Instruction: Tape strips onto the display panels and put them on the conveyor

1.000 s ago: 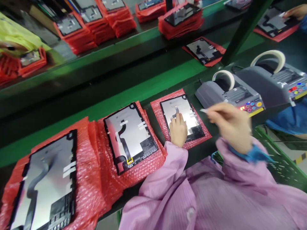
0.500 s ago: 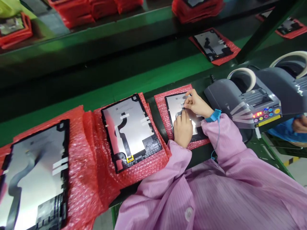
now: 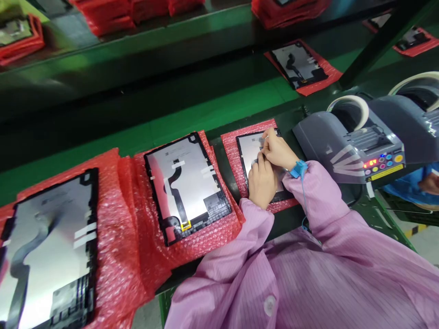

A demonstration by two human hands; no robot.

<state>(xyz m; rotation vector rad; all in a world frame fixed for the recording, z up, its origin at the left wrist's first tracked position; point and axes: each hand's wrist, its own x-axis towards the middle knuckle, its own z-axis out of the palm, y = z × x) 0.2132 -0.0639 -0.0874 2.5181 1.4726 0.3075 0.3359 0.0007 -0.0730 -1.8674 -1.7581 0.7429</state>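
Note:
My left hand (image 3: 262,183) lies on the silver back of a tablet screen panel (image 3: 248,142), its fingers stretched forward and resting on the surface. Right beside it, my right hand (image 3: 279,150) is closed in a pinch over the upper middle of the same panel. The fingertips of both hands meet there, and what the right one pinches is hidden. Red bubble wrap (image 3: 230,145) lies beneath this panel. To the left, a second screen panel (image 3: 195,192) shows a dark ribbon cable, white tape strips and a yellow-edged connector.
A larger-looking panel (image 3: 65,246) on red bubble wrap (image 3: 118,256) fills the near left. Grey tape dispensers (image 3: 329,146) with tape rolls stand at right. Behind, another panel (image 3: 298,64) lies on red wrap, and a shelf (image 3: 164,34) carries red-wrapped stacks. A co-worker's hand (image 3: 430,183) shows far right.
My right hand has drawn slightly down and closer to my left hand, its wrist shifting left. A small white piece visible by its fingertips before is now covered.

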